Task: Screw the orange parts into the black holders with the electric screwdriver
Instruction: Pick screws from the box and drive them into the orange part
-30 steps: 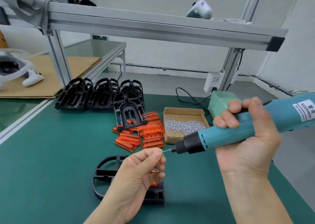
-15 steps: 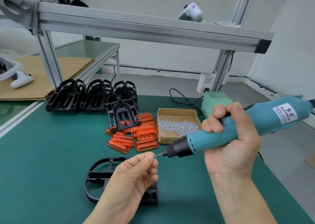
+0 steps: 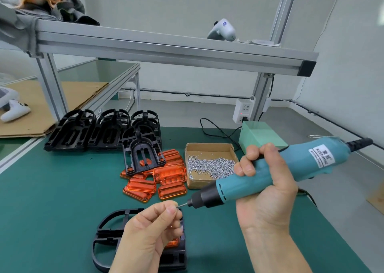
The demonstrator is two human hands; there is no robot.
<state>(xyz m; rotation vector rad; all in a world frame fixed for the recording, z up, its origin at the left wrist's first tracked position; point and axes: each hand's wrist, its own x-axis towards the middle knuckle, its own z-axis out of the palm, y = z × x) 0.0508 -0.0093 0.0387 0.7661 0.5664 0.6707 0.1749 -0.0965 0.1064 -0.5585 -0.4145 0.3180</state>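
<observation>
My right hand point(image 3: 268, 191) grips the teal electric screwdriver point(image 3: 270, 173), bit toward nine o'clock, so my left hand point(image 3: 149, 235) fingertips, pinched seemingly round a screw I can't see, can load it.

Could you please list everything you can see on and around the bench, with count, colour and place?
Black holder: one, black, near edge under the left hand.
Stacked holders: several, black, back left; one more leans on the orange pile.
Orange parts: a loose pile, count unclear, centre; one sits in the near holder.
Screw box: one, brown cardboard, holding silver screws.
Power box: one, pale green, behind the screw box.
Electric screwdriver: one, teal, off the bench.
Left hand: pinches at the bit tip; any screw is too small to tell.
Right hand: grips the screwdriver.
</observation>
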